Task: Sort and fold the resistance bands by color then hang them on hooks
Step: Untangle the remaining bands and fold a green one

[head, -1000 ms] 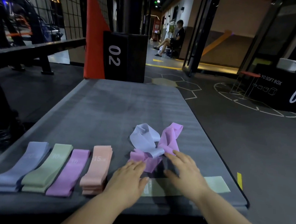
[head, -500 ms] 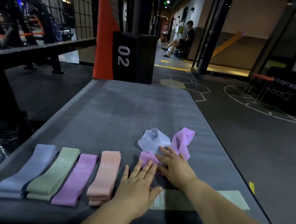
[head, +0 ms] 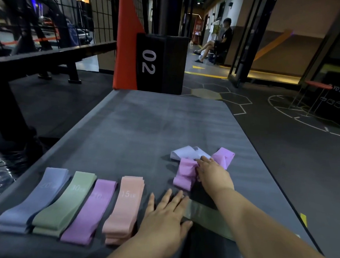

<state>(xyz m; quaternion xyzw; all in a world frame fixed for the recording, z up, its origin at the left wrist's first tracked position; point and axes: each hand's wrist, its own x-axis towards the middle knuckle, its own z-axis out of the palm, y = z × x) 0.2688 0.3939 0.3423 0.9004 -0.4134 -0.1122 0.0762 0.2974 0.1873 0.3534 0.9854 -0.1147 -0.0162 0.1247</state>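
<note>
- Your right hand (head: 212, 174) is out on the loose pile at the mat's right side. Its fingers and thumb close on the bunched middle of the loose pink band (head: 185, 176).
- That pink band is twisted. One end lies toward you and the other end sticks out past your knuckles on the far right.
- The pale lavender band (head: 183, 152) sits crumpled just behind, touching the pink one.
- Your left hand (head: 164, 219) lies flat on the grey mat (head: 145, 127) with fingers straight and spread, holding nothing. Its thumb is against the left end of the flat pale green band (head: 205, 216).
- That green band runs sideways under your right forearm.
- Your hands are apart, the right one further out than the left.
- Four folded stacks sit in a row near left, side by side: blue stack (head: 37, 198) marked 20, green stack (head: 63, 204) marked 30, purple stack (head: 91, 210) marked 10, peach stack (head: 125, 208) marked 15.
- The peach stack is just beside your left hand, not touching it.
- A black box marked 02 (head: 159, 63) stands at the mat's far end, with an orange pad (head: 126, 45) to its left.
- A seated person (head: 219, 41) is down the corridor.
</note>
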